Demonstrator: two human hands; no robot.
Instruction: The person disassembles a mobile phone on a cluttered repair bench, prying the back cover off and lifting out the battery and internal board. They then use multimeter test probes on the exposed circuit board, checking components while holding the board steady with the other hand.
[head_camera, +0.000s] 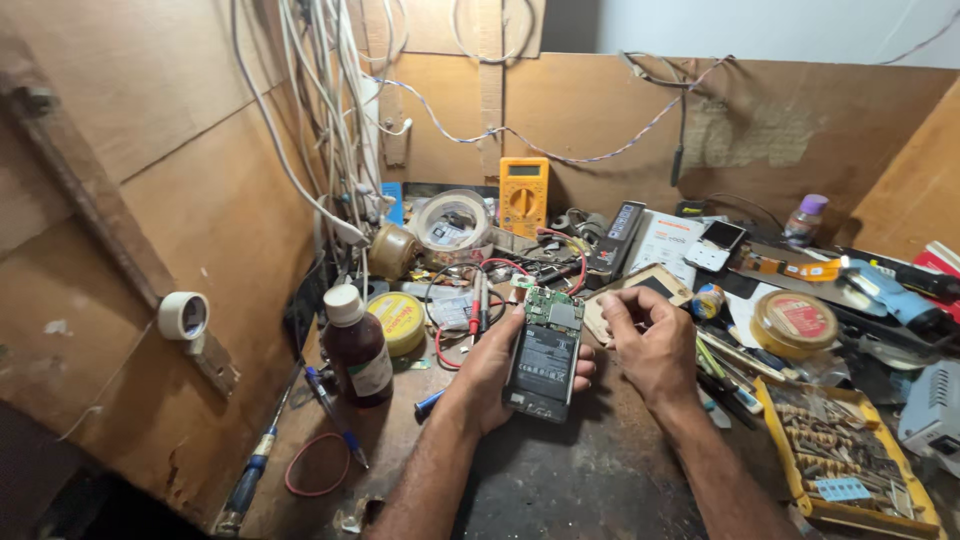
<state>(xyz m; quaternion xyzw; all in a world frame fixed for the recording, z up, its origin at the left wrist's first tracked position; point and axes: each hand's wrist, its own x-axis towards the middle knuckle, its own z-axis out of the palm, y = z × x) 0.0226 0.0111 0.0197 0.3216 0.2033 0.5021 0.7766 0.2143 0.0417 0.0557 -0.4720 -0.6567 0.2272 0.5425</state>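
Where the plywood walls (150, 150) meet in a corner, we see a dark, scuffed wooden surface (590, 480) crowded with repair clutter, and a bundle of white cables (335, 130) hanging down the corner. We count two hands. Our left hand (500, 370) cradles one opened phone (545, 360) from beneath, back cover off, so that its flat black battery and green circuit board face up; the fingers curl round both long edges, gripping it just above the middle of the surface. Our right hand (655, 345) hovers just beside the phone's upper right corner, fingers bent inward, pinching perhaps some small part, though we cannot tell. One yellow multimeter (523, 195) leans on the back wall. One brown glass bottle (357, 345) with a white cap stands left, beside one round yellow tin (398, 320). We count two rolls of pale tape: one (452, 220) by the multimeter, one (183, 315) on the left wall. One yellow tray (850, 460) of metal bits lies right.
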